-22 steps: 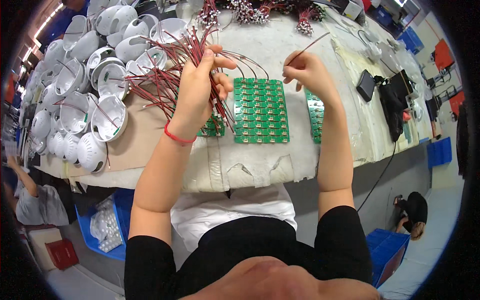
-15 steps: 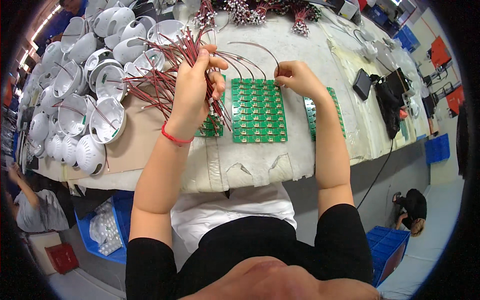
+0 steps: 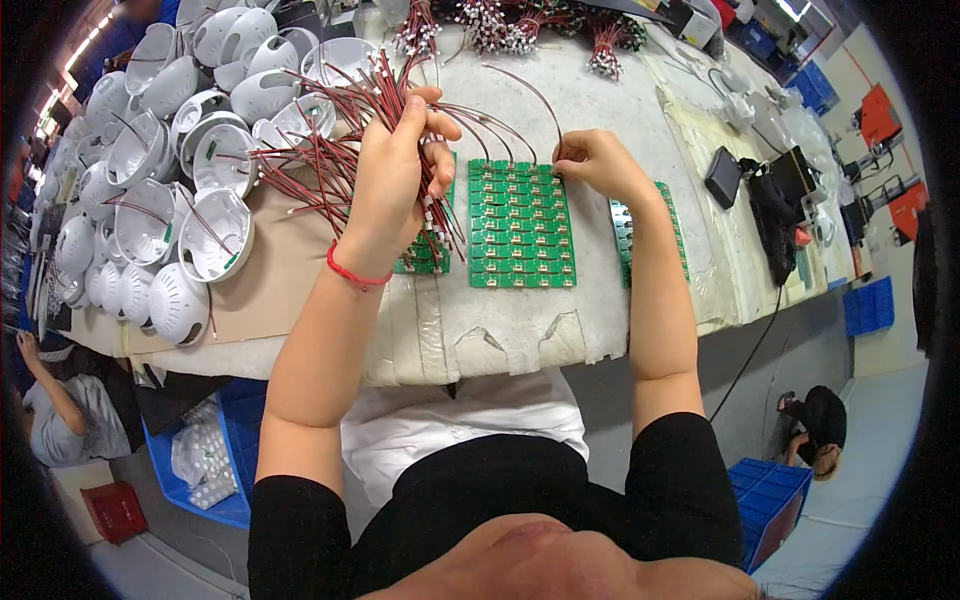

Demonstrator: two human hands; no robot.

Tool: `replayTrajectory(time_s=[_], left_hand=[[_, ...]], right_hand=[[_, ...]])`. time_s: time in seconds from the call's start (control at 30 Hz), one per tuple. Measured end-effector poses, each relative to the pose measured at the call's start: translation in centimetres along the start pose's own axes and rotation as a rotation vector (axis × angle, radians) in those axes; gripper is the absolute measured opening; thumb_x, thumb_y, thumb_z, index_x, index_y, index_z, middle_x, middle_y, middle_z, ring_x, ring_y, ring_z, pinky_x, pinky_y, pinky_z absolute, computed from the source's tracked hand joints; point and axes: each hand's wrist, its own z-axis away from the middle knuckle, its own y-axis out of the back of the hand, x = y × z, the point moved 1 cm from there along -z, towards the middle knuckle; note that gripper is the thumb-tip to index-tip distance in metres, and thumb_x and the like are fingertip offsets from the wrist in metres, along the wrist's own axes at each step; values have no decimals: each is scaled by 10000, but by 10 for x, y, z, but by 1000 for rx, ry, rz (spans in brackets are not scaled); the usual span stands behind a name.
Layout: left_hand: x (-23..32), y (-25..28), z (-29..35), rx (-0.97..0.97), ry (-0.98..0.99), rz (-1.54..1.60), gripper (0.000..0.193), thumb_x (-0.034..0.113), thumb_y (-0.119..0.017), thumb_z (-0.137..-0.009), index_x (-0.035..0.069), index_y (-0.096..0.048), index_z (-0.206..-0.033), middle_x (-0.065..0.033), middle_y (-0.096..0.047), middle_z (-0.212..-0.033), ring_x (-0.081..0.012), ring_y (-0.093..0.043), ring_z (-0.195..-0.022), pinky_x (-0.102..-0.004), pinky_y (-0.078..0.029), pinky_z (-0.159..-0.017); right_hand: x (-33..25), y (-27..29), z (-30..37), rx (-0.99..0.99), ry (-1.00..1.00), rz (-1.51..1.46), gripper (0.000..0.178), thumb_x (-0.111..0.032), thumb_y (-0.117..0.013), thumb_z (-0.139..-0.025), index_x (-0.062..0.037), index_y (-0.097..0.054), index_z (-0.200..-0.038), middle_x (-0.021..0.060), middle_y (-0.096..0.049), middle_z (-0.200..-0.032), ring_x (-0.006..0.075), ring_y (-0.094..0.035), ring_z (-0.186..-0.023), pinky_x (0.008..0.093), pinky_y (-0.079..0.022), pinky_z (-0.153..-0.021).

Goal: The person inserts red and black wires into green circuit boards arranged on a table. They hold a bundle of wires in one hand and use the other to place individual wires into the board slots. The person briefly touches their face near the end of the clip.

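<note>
In my left hand [image 3: 400,165] is a thick bundle of thin red and black cables [image 3: 318,168] with small white connectors; the fingers curl round it. A green circuit board panel [image 3: 522,225] with rows of small connectors lies flat in front of me. Several cables rise from its far edge and arch left. At its far right corner my right hand [image 3: 600,165] pinches the end of one dark cable [image 3: 540,92], which curves up and away. My fingertips hide whether its plug sits in the socket. Another green panel [image 3: 425,255] lies partly under the left hand's cables.
Many white plastic domed shells [image 3: 215,238] are piled on the left, some with cables inside. A further green panel [image 3: 672,225] lies beneath my right forearm. Cable bundles [image 3: 605,55] lie along the back. A black box-shaped device [image 3: 723,175] stands at the right.
The whole view has shifted slightly. Both hands keep their places at the cable bundle and the panel's corner, with the right fingers still pinching the cable.
</note>
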Motion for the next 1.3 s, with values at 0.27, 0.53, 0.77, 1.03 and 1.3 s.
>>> replayTrajectory(time_s=[0.27, 0.53, 0.77, 1.03, 1.3], left_hand=[[-5, 4, -4, 17, 10, 3, 281, 247, -370, -984, 3, -433, -1108, -61, -564, -755, -96, -498, -451, -212, -344, -359], [-11, 8, -9, 62, 7, 169, 263, 241, -376, -985, 5, -424, -1089, -53, -542, -737, -126, -527, -551, -242, -406, -453], [-8, 6, -6, 76, -14, 150, 273, 235, -364, -988, -11, -411, -1098, -51, -537, -713, -134, -531, -566, -249, -413, -470], [-8, 3, -5, 106, -26, 103, 283, 231, -348, -987, -23, -392, -1105, -58, -531, -716, -161, -568, -609, -264, -446, -497], [-3, -6, -2, 115, 81, 51, 384, 357, -318, -986, -7, -396, -1083, -114, -567, -824, -198, -623, -613, -251, -483, -447]], right_hand=[[2, -2, -2, -33, 8, 86, 130, -76, -641, -708, 32, -645, -781, 144, -636, -689, 203, -603, -620, 309, -483, -620], [-5, 1, 3, 9, -9, 81, 151, -102, -660, -724, 31, -626, -785, 148, -629, -708, 223, -598, -644, 323, -476, -629], [-55, -9, 15, 59, 72, -216, 254, -231, -657, -818, 10, -601, -876, 45, -600, -713, 116, -515, -613, 295, -443, -571], [-89, -46, 29, -384, 138, -472, 199, -188, -673, -791, -2, -605, -804, -6, -584, -693, 54, -494, -645, 223, -398, -566], [-75, -8, 29, -268, 277, -1567, 137, -85, -558, -825, -62, -472, -721, -43, -374, -573, 42, -314, -448, 202, -272, -434]])
